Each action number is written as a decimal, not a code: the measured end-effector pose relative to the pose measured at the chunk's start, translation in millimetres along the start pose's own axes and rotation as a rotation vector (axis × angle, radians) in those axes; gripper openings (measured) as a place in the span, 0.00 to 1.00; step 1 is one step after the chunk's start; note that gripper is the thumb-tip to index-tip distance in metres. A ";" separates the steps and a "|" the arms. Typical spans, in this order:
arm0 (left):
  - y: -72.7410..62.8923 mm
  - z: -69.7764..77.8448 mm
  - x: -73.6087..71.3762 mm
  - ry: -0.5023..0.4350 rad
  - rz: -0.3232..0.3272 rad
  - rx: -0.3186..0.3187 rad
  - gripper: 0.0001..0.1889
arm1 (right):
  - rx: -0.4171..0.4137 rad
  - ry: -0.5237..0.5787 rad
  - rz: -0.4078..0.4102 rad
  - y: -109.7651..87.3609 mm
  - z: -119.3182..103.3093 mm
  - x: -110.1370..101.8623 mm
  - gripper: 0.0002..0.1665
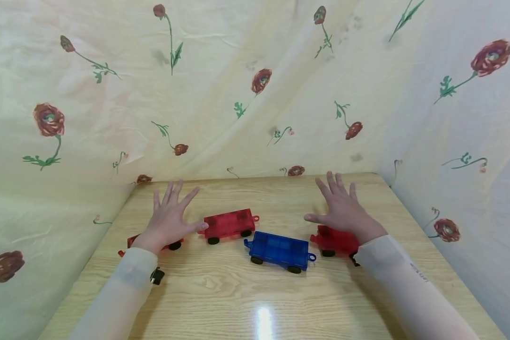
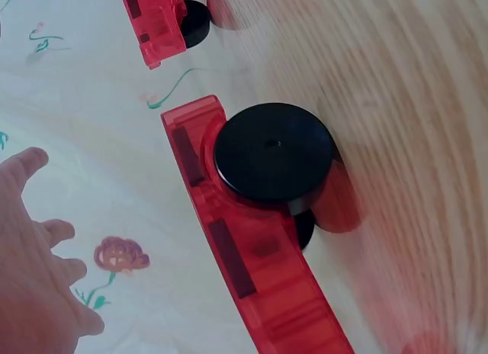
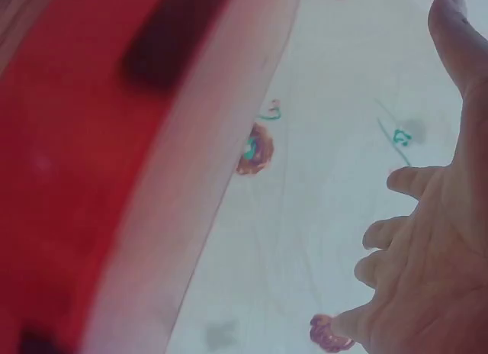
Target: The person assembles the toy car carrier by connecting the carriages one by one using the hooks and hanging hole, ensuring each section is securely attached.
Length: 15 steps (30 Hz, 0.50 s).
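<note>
My left hand, fingers spread and straight, is over a red toy train wagon at the left, which wrist and sleeve partly hide. Its thumb overlaps the end of a second red wagon in the head view. Close up in the left wrist view, a red wagon shows a black wheel, with the left hand beside it. On the other side, my right hand spreads its fingers over a third red wagon. Between the hands sits a blue wagon with a hook and a ring. Neither hand holds anything.
The wagons stand in an uneven row on a wood-grain table. Flowered cloth hangs behind the table and along both sides. A small black device shows under the left wrist.
</note>
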<state>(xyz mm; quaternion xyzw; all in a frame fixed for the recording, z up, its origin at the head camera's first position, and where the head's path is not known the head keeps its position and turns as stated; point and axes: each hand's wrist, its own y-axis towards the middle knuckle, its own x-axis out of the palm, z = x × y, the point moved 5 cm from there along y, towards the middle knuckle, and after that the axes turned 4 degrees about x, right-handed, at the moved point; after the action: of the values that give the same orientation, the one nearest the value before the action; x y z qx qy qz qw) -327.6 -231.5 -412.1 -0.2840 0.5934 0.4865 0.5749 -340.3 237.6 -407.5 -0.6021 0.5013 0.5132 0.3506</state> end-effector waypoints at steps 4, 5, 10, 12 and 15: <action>-5.9 -5.6 1.3 -0.014 0.008 -0.010 0.58 | -0.002 0.036 0.003 0.6 -9.0 0.6 0.75; -7.7 -6.7 1.7 -0.025 0.010 -0.012 0.58 | -0.002 0.046 0.002 1.3 -10.7 1.8 0.75; -17.7 -11.7 4.5 -0.050 0.002 -0.023 0.59 | -0.017 0.093 -0.008 4.0 -22.8 7.6 0.73; -21.3 -13.8 5.8 -0.056 -0.004 -0.032 0.59 | -0.027 0.097 -0.006 4.7 -28.2 8.8 0.72; -26.6 -17.7 7.1 -0.072 -0.014 -0.050 0.59 | -0.040 0.111 -0.005 6.0 -35.0 10.7 0.71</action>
<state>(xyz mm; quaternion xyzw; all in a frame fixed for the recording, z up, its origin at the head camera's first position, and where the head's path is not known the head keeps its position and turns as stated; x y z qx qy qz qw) -312.2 -255.6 -427.9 -0.2847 0.5582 0.5068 0.5920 -337.0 200.7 -409.4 -0.6379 0.5080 0.4879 0.3114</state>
